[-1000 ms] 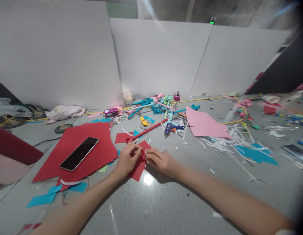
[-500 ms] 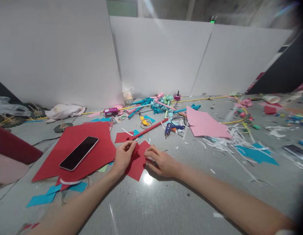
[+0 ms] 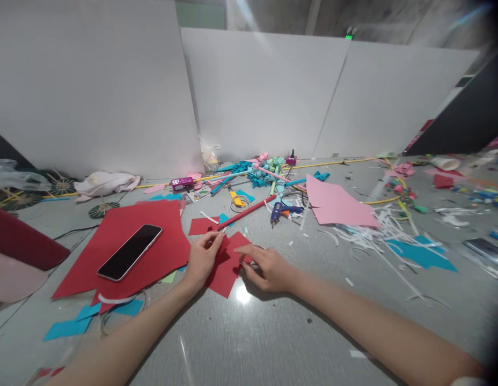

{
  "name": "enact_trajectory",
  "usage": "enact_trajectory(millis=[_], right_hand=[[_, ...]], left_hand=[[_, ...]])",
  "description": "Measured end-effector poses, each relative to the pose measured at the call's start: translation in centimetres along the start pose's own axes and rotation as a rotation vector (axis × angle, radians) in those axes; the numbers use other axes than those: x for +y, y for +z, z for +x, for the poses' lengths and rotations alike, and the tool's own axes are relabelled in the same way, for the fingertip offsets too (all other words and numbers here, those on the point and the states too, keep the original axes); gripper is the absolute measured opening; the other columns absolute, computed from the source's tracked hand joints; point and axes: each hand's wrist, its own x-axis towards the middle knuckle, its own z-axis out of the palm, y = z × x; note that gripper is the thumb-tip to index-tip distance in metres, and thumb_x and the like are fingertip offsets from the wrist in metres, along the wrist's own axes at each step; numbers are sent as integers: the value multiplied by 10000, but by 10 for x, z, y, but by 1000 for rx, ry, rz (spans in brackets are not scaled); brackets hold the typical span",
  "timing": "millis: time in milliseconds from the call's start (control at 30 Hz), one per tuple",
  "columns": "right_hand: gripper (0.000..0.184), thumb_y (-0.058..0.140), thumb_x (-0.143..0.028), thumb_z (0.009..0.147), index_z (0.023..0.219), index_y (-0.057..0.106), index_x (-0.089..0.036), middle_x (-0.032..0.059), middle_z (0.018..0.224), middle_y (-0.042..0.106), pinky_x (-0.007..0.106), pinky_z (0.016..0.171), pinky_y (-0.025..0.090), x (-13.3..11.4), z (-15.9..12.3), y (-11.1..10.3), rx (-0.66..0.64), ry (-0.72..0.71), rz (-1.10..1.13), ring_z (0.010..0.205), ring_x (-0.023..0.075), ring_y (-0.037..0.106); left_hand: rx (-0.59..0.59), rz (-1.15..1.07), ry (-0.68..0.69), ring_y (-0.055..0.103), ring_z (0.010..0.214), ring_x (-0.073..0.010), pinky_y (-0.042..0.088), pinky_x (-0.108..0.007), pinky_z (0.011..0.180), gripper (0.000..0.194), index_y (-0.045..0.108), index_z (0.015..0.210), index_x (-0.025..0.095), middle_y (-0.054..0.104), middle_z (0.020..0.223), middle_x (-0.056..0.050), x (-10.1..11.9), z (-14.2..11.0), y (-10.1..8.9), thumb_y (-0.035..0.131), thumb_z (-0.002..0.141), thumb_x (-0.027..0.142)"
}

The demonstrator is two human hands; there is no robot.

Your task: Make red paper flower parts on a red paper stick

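Observation:
A small red paper piece (image 3: 227, 271) lies on the grey table in front of me. My left hand (image 3: 203, 260) rests on its left part, fingers curled and pressed down near its top edge. My right hand (image 3: 265, 268) lies at its right edge, forefinger stretched out onto the paper, the other fingers curled over something small and pale that I cannot make out. A red rolled stick (image 3: 244, 213) lies just beyond the paper.
A black phone (image 3: 130, 251) lies on a large red sheet (image 3: 124, 244) to the left. Behind are a blue glue gun (image 3: 283, 210), a pink sheet (image 3: 337, 206), white paper strips (image 3: 388, 225), blue scraps (image 3: 420, 253) and white partition boards (image 3: 265, 91).
My left hand slid a little up and left along the red piece. My right forefinger has stretched out onto the paper.

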Motion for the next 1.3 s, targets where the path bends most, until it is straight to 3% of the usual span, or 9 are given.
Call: enact_trajectory(millis=[100, 200, 400, 467, 600, 867, 1033, 1167, 1300], right_hand=[[392, 535, -180, 965, 1355, 529, -222, 39, 930, 749, 277, 688, 510, 2, -6, 2, 88, -103, 42, 770, 173, 709], [285, 516, -163, 968, 1242, 574, -217, 40, 884, 733, 289, 728, 517, 3, -7, 4, 181, -131, 68, 751, 170, 692], [352, 611, -372, 1014, 1302, 508, -197, -4, 810, 688, 252, 634, 455, 6, 2, 4, 104, 212, 202, 649, 142, 616], [252, 572, -403, 1044, 1201, 582, -206, 3, 809, 695, 252, 653, 449, 9, 4, 5, 50, 214, 216, 676, 143, 620], [262, 502, -379, 1079, 998, 676, -201, 55, 873, 724, 284, 725, 461, 13, 6, 8, 54, 106, 154, 782, 174, 650], [260, 565, -324, 1034, 835, 674, -199, 22, 782, 674, 289, 693, 468, 12, 12, 3, 393, 372, 281, 709, 163, 610], [217, 643, -345, 1005, 1171, 666, -207, 63, 998, 717, 347, 853, 494, 12, 12, 3, 365, 281, 178, 895, 198, 645], [169, 573, -306, 1062, 1019, 713, -220, 43, 929, 754, 394, 937, 448, 13, 10, 5, 239, 141, 96, 868, 189, 659], [216, 571, -311, 1061, 962, 743, -226, 39, 880, 764, 375, 870, 473, 17, 10, 6, 307, 247, 142, 839, 197, 653]], left_hand=[[-26, 14, 45, 697, 907, -201, 528, -301, 835, 326, 773, 991, 188, 779, 983, -49, 6, -4, 1, 674, 933, 493], [-68, 17, 110, 706, 866, -182, 542, -287, 807, 316, 730, 1144, 205, 761, 922, -31, 12, -11, 3, 683, 944, 445], [-169, 81, 325, 748, 885, -185, 580, -317, 852, 297, 689, 1208, 253, 760, 1021, -42, 11, -26, 4, 723, 937, 368], [-186, 112, 369, 754, 912, -193, 586, -322, 855, 274, 697, 1188, 261, 760, 1063, -48, 9, -28, 4, 728, 935, 360], [-196, 97, 311, 753, 870, -187, 584, -323, 845, 325, 638, 1261, 251, 765, 952, -22, 10, -27, 5, 699, 957, 349], [-51, 194, 296, 674, 814, -175, 519, -297, 773, 175, 795, 922, 229, 725, 877, -26, 16, -16, 3, 682, 960, 358], [-155, 268, 371, 653, 811, -170, 502, -295, 775, 194, 821, 959, 249, 698, 866, -27, 15, -22, 3, 662, 977, 359], [-210, 285, 375, 652, 800, -173, 503, -297, 768, 216, 828, 992, 270, 710, 862, -28, 17, -24, 3, 644, 986, 384], [-145, 232, 291, 672, 803, -191, 522, -312, 783, 200, 827, 919, 253, 750, 865, -27, 17, -20, 4, 670, 950, 371]])
